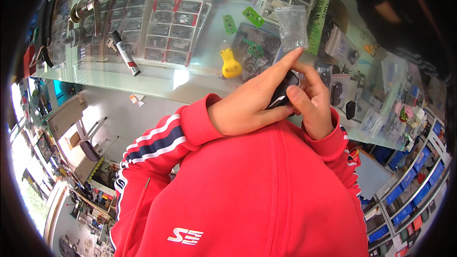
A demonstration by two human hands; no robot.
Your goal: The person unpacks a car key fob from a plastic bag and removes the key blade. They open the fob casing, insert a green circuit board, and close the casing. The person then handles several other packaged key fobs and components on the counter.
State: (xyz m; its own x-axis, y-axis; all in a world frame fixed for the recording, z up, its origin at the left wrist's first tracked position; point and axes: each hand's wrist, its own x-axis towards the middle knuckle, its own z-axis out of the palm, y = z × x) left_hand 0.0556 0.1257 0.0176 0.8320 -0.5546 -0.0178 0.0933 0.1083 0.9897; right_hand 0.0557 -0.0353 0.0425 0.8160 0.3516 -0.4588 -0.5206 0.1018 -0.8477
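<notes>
Between my two hands is a black car key fob, a small rounded case with a light streak on its lower part. My left hand lies across its left side, index finger stretched out and thumb beneath, gripping it. Curled around the right side, my right hand holds the fob with its thumb and fingertips. The fingers hide much of the case. Just beyond my left hand are a yellow bulb-handled tool, a green circuit board and a clear plastic bag.
Bare green circuit boards lie farther back on the glass counter. White compartment trays hold bagged parts. A black-and-white marker lies at left. Another black fob sits right of my right hand, near bagged fobs.
</notes>
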